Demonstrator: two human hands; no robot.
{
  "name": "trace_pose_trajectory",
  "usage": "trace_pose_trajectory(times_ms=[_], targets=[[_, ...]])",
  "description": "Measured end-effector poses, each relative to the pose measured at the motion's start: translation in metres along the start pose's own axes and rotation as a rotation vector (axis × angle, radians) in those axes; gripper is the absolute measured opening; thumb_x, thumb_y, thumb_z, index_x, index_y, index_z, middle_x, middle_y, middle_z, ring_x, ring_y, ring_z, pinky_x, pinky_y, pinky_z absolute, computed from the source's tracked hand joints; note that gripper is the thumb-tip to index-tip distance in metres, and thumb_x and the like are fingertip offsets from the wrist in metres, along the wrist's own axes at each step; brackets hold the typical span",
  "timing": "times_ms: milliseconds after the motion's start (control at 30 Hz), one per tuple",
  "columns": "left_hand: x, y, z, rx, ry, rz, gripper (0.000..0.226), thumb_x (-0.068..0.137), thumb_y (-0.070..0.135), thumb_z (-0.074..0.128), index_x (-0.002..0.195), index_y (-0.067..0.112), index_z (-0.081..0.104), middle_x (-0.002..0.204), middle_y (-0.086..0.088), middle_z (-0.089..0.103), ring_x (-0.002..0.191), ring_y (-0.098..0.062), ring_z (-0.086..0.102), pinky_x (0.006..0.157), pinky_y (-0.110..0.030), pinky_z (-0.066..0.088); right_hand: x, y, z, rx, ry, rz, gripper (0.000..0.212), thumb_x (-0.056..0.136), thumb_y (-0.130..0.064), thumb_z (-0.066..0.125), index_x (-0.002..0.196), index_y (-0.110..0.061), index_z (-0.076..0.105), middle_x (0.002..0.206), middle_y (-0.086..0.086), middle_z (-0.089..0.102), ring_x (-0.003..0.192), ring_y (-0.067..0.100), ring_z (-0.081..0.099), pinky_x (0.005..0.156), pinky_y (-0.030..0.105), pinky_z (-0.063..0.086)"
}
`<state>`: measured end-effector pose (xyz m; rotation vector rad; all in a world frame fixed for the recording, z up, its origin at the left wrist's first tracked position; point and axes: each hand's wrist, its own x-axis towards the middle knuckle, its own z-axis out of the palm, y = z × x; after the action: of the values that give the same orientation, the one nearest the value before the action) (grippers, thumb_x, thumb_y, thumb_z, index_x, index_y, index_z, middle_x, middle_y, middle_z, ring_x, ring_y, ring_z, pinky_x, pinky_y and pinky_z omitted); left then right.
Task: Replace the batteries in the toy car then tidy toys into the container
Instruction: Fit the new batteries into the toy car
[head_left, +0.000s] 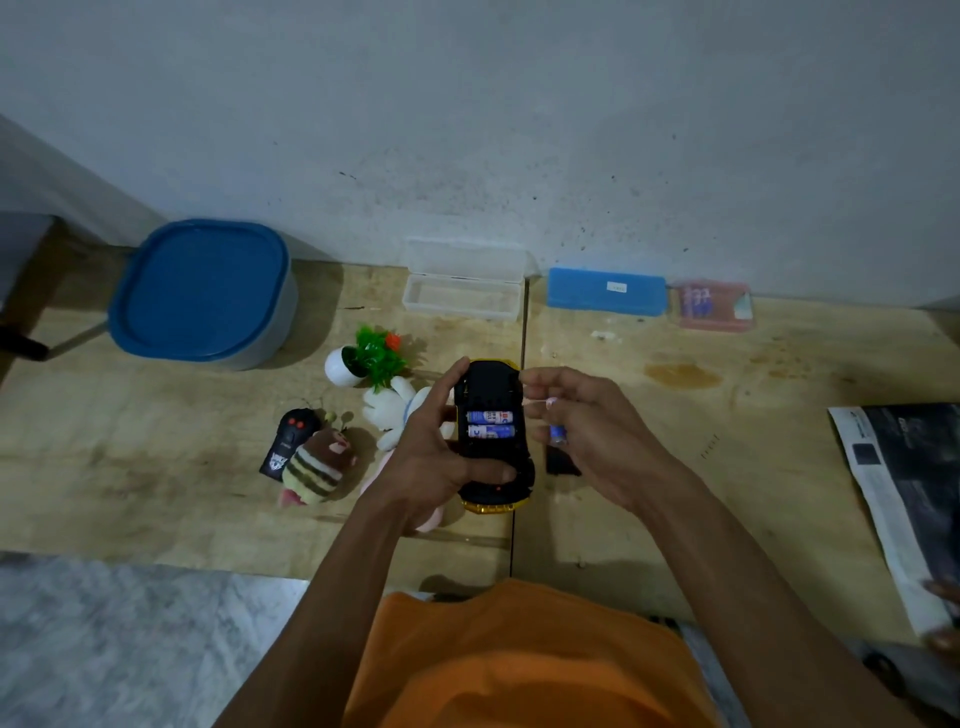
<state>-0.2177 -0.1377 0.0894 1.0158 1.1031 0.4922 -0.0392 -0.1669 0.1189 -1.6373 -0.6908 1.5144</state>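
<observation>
Left grip (436, 457) around upturned toy car (493, 441), battery lettering unreadable

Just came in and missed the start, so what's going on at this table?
A person holds an upturned yellow-and-black toy car in the left hand, its battery bay open with two blue-and-white batteries seated. The right hand pinches another small blue battery beside it. Plush toys lie on the wooden table; the blue-lidded container is closed.
</observation>
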Motion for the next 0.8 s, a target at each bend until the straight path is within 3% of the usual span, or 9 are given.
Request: trace_pose_trajectory(times_ms=[67,200,367,533,700,800], targets=[[0.001,-0.005,-0.001,-0.001,0.004,-0.01,0.121,0.06,-0.021,0.083,0.15,0.042,0.035,0.133,-0.01,0.054,0.1,-0.026,0.073,0.078,-0.037,0.062,-0.004,-0.002,-0.003,0.23,0.004,0.068,0.041,0.089,0.017,0.055,0.123,-0.005,0.061,0.116,0.015,0.066,0.109,0.021,0.068,0.085,0.026,0.058],[-0.001,-0.006,0.002,-0.005,0.005,-0.01,0.121,0.059,-0.02,0.085,0.149,0.044,0.036,0.135,-0.01,0.052,0.098,-0.021,0.073,0.076,-0.036,0.062,-0.006,0.005,-0.004,0.562,0.072,0.168,0.025,0.088,0.012,0.062,0.112,0.006,0.064,0.102,0.02,0.073,0.099,0.027,0.074,0.082,0.027,0.061],[-0.003,-0.006,0.003,0.009,0.011,-0.005,0.12,0.061,-0.02,0.084,0.15,0.042,0.034,0.135,-0.01,0.051,0.093,-0.016,0.074,0.069,-0.026,0.06,-0.01,0.013,-0.003,0.394,0.071,0.177,0.018,0.096,-0.004,0.059,0.108,-0.011,0.071,0.106,0.004,0.077,0.084,0.013,0.066,0.064,0.02,0.053],[-0.004,-0.006,0.002,0.018,0.009,-0.001,0.12,0.062,-0.02,0.083,0.151,0.042,0.033,0.136,-0.009,0.052,0.092,-0.014,0.074,0.069,-0.025,0.06,-0.012,0.012,0.002,0.415,0.149,0.125,0.016,0.093,-0.006,0.066,0.107,-0.002,0.07,0.096,0.012,0.073,0.079,0.014,0.07,0.067,0.02,0.057],[-0.006,-0.005,0.004,0.01,0.008,0.005,0.119,0.064,-0.023,0.08,0.153,0.038,0.031,0.132,-0.009,0.053,0.084,-0.008,0.074,0.064,-0.019,0.057,-0.015,0.011,0.002,0.124,0.214,0.056,0.01,0.095,-0.024,0.065,0.098,-0.018,0.073,0.094,-0.003,0.078,0.075,0.009,0.062,0.06,0.017,0.049],[-0.008,-0.004,0.005,0.014,0.008,0.003,0.118,0.064,-0.022,0.08,0.153,0.038,0.031,0.131,-0.007,0.053,0.083,-0.008,0.074,0.063,-0.019,0.057,-0.013,0.014,0.003,0.082,0.268,-0.008,0.006,0.09,-0.021,0.072,0.093,-0.016,0.073,0.095,0.006,0.077,0.08,0.018,0.07,0.06,0.015,0.054]])
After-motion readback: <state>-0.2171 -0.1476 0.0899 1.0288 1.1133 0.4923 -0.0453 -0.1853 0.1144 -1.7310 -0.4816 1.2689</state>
